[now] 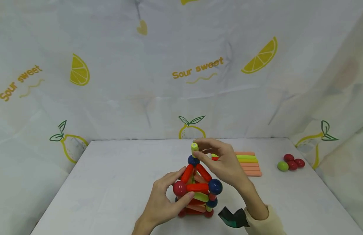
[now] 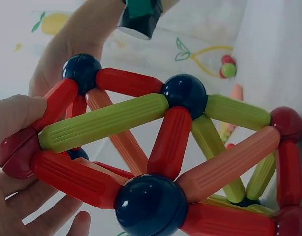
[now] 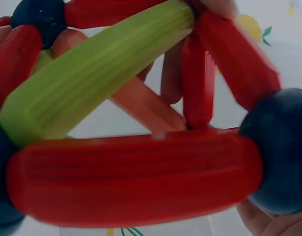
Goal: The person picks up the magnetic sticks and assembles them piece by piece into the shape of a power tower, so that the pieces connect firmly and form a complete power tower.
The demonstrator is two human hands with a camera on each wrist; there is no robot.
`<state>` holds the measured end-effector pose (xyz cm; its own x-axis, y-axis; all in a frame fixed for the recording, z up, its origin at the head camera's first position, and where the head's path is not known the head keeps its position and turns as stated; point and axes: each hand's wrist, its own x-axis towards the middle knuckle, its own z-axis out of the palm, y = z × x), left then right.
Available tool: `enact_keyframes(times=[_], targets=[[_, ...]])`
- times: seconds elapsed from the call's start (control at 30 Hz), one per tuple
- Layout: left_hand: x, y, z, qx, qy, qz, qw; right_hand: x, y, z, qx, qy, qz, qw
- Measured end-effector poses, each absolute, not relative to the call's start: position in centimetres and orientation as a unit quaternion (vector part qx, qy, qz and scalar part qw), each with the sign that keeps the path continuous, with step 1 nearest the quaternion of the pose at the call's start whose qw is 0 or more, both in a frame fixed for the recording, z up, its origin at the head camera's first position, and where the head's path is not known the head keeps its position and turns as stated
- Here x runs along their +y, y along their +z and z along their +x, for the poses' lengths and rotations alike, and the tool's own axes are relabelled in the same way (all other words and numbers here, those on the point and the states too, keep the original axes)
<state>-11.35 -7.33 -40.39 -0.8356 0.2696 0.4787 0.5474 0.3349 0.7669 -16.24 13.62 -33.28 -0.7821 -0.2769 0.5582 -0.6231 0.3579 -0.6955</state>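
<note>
In the head view a tower of magnetic rods and balls (image 1: 197, 188) stands on the table. It has red, orange and yellow-green rods, with dark blue and red balls at the corners. My left hand (image 1: 161, 199) steadies its left side, thumb in front and fingers behind, around a red ball (image 1: 179, 188). A blue ball (image 1: 193, 160) forms the peak. Above it, my right hand (image 1: 222, 160) pinches an upright yellow-green rod (image 1: 194, 148) between thumb and fingers. The rod's lower end meets or nearly meets that ball; I cannot tell which. Rods and balls fill the right wrist view.
Behind the right hand lies a row of loose rods (image 1: 250, 164), orange, yellow and red. Farther right, several loose balls (image 1: 292, 165), red and one green, sit together. A white cloth (image 1: 125, 98) with lemon prints hangs behind the table (image 1: 96, 186).
</note>
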Motion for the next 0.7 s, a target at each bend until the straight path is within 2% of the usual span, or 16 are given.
enact_keyframes(times=[0.7], targets=[[-7.30, -40.45, -11.45, -0.795, -0.525, -0.271, 0.141, 13.23, -33.79, -16.30, -0.833, 0.472, 0.245, 0.150]])
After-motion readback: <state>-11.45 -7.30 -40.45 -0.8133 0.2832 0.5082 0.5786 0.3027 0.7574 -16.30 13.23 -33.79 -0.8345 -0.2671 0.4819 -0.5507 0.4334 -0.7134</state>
